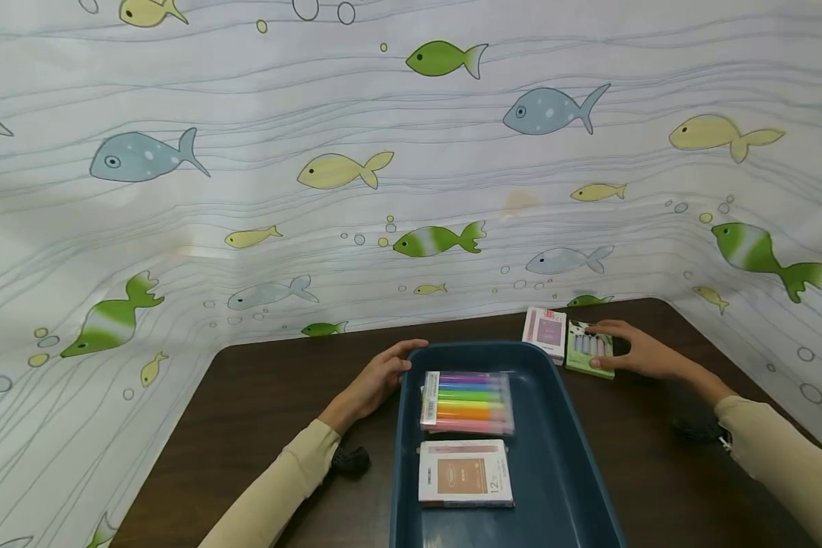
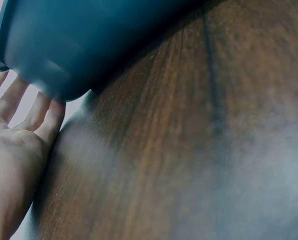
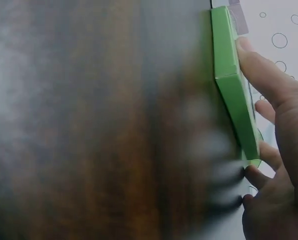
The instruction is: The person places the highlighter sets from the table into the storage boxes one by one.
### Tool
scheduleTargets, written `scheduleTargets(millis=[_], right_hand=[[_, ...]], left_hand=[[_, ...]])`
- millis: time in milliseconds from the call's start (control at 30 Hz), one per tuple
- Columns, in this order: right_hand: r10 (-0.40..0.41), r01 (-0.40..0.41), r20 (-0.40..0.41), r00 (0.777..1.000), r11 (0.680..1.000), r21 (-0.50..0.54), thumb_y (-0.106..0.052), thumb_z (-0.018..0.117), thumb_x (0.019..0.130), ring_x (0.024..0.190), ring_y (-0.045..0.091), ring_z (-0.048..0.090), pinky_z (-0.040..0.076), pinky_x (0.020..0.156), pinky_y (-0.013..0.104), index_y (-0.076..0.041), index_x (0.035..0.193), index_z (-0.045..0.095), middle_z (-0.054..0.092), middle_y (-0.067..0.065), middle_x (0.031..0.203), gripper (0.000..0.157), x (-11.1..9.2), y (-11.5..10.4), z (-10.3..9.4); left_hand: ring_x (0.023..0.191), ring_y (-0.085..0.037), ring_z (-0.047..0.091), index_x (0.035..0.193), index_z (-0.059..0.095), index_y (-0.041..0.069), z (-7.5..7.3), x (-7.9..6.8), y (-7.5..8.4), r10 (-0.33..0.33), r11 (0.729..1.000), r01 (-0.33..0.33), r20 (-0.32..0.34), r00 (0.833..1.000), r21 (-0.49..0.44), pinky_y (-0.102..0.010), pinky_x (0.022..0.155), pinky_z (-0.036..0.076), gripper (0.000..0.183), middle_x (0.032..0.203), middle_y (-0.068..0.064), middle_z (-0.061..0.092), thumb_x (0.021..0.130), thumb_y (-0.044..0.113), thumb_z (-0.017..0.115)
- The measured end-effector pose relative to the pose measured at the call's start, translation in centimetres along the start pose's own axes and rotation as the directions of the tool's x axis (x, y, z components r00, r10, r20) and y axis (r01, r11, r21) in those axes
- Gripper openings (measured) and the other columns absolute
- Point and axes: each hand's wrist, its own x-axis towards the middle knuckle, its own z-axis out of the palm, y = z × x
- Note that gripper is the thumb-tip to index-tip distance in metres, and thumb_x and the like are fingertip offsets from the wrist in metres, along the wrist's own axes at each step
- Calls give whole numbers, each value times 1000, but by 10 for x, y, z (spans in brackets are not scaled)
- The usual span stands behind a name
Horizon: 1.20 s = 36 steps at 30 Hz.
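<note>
A deep blue plastic tray stands on the table. At its far left corner my left hand holds the rim; in the left wrist view the fingers reach up against the outer wall. Beyond the tray's far right corner lies a green box of pastel-coloured sticks, its front window showing them. My right hand pinches this box, thumb at the near edge and fingers at the far one. From the right wrist, the thumb overlaps the green side.
Inside the tray are a clear pack of rainbow-coloured markers and, nearer me, a white box with a tan panel. Left of the green box lies a white box with a purple panel. A fish-patterned curtain borders the dark wooden table.
</note>
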Motion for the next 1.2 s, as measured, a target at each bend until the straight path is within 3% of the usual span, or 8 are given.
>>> scheduleTargets(millis=[267,433,667,767,867,967,1100,1200], right_hand=[[-26,27,-83,996,1000,13,-32,82,87,134,59,27,34,91,75,-3,151,47,22,32,156,78,-5,-5,4],[-4,20,-157,988,995,98,-31,81,89,134,58,32,33,96,74,-4,148,50,31,29,153,72,-6,-8,4],[74,-44,-237,969,991,127,-31,76,94,128,53,45,40,93,68,-1,143,56,45,29,147,60,-16,-4,6],[154,-113,-252,955,979,171,-36,74,95,122,40,55,49,89,55,-3,144,57,48,27,146,61,-20,-5,6],[234,-157,-250,939,943,295,-38,73,96,96,18,65,52,82,33,-3,146,54,45,27,148,65,-22,-9,4],[280,-157,-240,930,890,429,-36,72,96,81,5,63,51,71,22,-1,149,49,42,26,149,68,-22,-14,1],[276,-109,-234,932,830,548,-30,70,99,103,-1,59,52,76,18,2,152,44,33,25,152,67,-19,-26,-4],[260,-61,-219,941,763,643,-21,70,99,113,-1,55,49,87,18,3,153,41,28,22,155,65,-16,-37,-6]], left_hand=[[107,-25,57,154,41,9,-1,-1,0,14,1000,-14,23,1000,10,-38,90,51,50,142,-19,50,104,13,45],[111,-27,56,153,43,11,-1,-1,1,17,1000,-17,5,1000,10,-40,92,49,49,143,-18,49,104,14,45],[114,-27,56,153,43,12,0,-1,0,2,1000,-2,1,1000,17,-41,94,48,49,143,-16,51,104,13,45],[113,-27,56,153,43,11,0,0,0,8,1000,-8,7,1000,7,-40,93,49,49,143,-16,50,104,13,45],[114,-27,56,153,43,11,0,0,1,6,1000,-6,3,1000,1,-41,93,48,49,144,-16,49,104,14,45],[114,-28,55,153,44,12,0,1,2,1,1000,-1,0,1000,3,-41,93,48,49,145,-17,49,104,15,46],[114,-28,55,153,43,11,-1,1,2,0,1000,0,3,1000,9,-41,93,48,49,145,-16,49,104,15,46],[114,-28,55,154,43,11,-1,1,2,1,1000,-2,8,1000,10,-41,93,48,48,145,-16,49,105,14,45]])
